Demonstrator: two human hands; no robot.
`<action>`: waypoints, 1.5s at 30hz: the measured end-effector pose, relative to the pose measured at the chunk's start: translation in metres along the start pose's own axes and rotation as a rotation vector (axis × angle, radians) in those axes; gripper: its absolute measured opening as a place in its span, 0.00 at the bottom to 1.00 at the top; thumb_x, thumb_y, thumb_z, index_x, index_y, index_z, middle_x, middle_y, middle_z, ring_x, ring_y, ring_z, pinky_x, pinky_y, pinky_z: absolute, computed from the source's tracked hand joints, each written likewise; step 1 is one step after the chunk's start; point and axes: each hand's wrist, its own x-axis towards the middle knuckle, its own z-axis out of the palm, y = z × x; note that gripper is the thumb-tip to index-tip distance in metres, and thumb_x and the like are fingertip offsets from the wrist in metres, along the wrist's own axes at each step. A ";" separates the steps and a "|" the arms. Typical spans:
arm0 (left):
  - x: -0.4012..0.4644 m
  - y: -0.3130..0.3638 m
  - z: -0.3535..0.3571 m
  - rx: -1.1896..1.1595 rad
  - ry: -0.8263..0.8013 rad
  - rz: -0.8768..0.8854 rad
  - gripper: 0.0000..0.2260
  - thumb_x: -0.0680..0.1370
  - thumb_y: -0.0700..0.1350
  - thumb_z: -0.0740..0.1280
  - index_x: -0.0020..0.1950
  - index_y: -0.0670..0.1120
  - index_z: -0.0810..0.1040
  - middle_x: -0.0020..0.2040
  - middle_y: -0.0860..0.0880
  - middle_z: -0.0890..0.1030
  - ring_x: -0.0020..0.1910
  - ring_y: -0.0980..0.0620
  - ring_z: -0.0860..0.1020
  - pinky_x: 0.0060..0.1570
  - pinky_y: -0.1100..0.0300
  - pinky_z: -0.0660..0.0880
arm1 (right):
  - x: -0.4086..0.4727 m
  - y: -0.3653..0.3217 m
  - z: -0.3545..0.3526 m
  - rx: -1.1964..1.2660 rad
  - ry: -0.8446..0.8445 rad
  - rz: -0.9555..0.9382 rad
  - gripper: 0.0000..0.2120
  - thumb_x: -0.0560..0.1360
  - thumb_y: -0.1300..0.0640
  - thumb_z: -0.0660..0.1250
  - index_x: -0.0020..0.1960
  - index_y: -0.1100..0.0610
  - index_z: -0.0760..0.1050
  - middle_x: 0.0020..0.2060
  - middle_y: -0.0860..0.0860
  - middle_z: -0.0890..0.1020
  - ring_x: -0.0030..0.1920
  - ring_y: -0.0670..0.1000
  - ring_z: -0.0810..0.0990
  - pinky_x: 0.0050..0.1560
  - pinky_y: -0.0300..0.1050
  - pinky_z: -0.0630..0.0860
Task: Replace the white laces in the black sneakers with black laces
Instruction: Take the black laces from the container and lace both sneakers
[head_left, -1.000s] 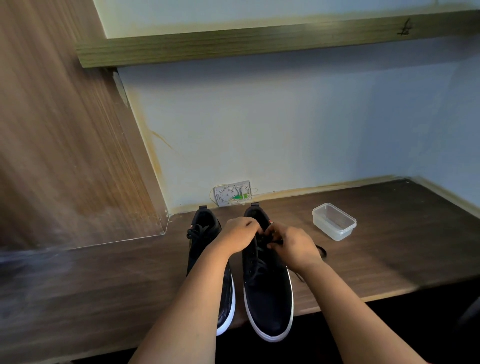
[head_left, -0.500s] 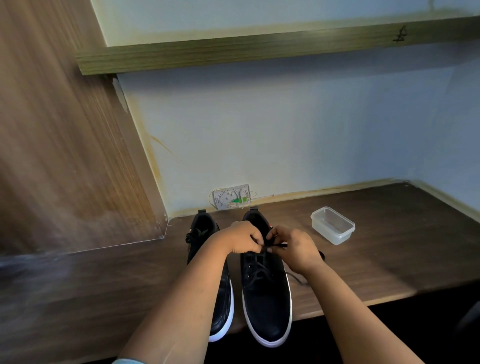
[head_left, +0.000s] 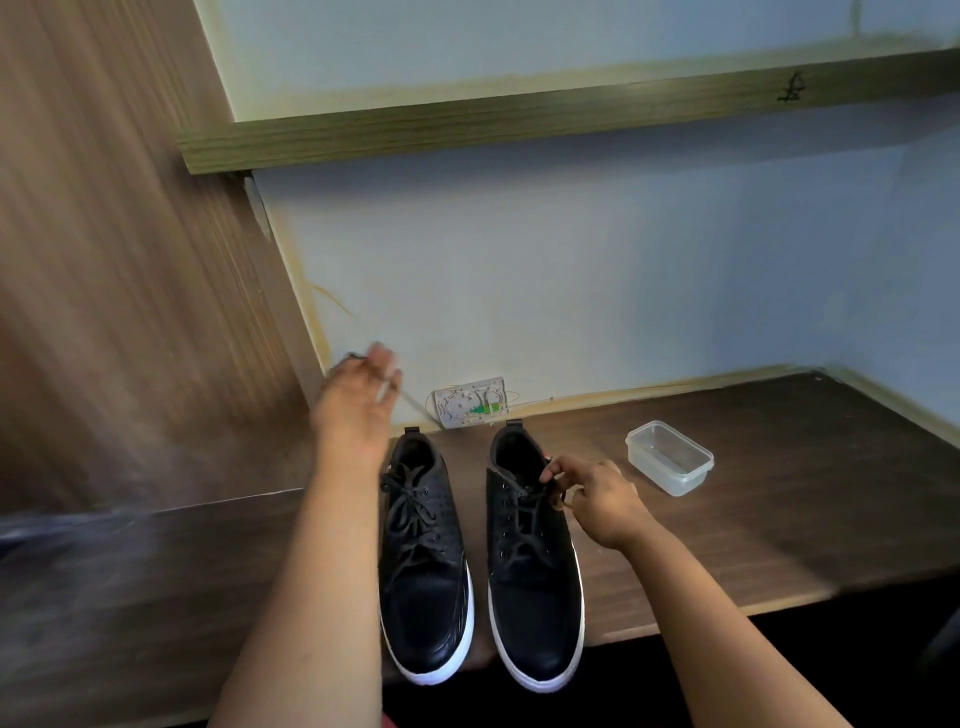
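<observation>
Two black sneakers with white soles stand side by side on the dark wooden desk (head_left: 779, 519), toes hanging a little over its front edge and heels toward the back wall. The left sneaker (head_left: 423, 561) is fully threaded with a black lace (head_left: 410, 512) that is loosely tied over its tongue. The right sneaker (head_left: 535, 571) also carries a black lace (head_left: 519, 525) through its eyelets. The right hand (head_left: 597, 501) sits at the top eyelets on the outer side of the right sneaker, its fingers (head_left: 553, 470) curled and pinching the lace end there. The left hand (head_left: 358, 400) is lifted above the desk near the back left corner, beyond the heel of the left sneaker, blurred; its fingers look spread, and a thin dark strand seems to run from them, though whether they pinch it I cannot tell. A clear plastic container (head_left: 670, 457) without a lid stands to the right of the right sneaker, apart from it. An open wall socket box (head_left: 472, 402) with exposed wiring sits at the desk's back edge behind the sneakers. A wooden shelf (head_left: 519, 124) runs along the wall above.
</observation>
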 end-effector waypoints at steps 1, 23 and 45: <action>0.002 0.013 -0.006 -0.229 0.037 -0.002 0.11 0.82 0.36 0.51 0.52 0.41 0.73 0.44 0.45 0.81 0.45 0.49 0.81 0.49 0.54 0.77 | 0.000 0.001 0.000 0.000 0.008 0.002 0.27 0.72 0.69 0.53 0.45 0.35 0.71 0.44 0.39 0.81 0.56 0.48 0.66 0.59 0.52 0.67; -0.029 -0.105 -0.024 1.768 -0.854 0.215 0.05 0.82 0.43 0.59 0.51 0.46 0.73 0.53 0.50 0.67 0.50 0.52 0.71 0.55 0.60 0.69 | 0.004 0.014 0.005 0.019 0.064 -0.035 0.31 0.65 0.70 0.51 0.42 0.32 0.72 0.44 0.41 0.79 0.56 0.47 0.72 0.59 0.52 0.72; -0.035 -0.110 -0.032 1.906 -0.852 0.142 0.14 0.81 0.48 0.57 0.66 0.57 0.71 0.73 0.56 0.62 0.73 0.53 0.56 0.64 0.49 0.61 | 0.006 0.014 0.017 0.050 -0.069 -0.100 0.21 0.78 0.56 0.57 0.69 0.42 0.67 0.57 0.51 0.75 0.60 0.51 0.71 0.62 0.44 0.67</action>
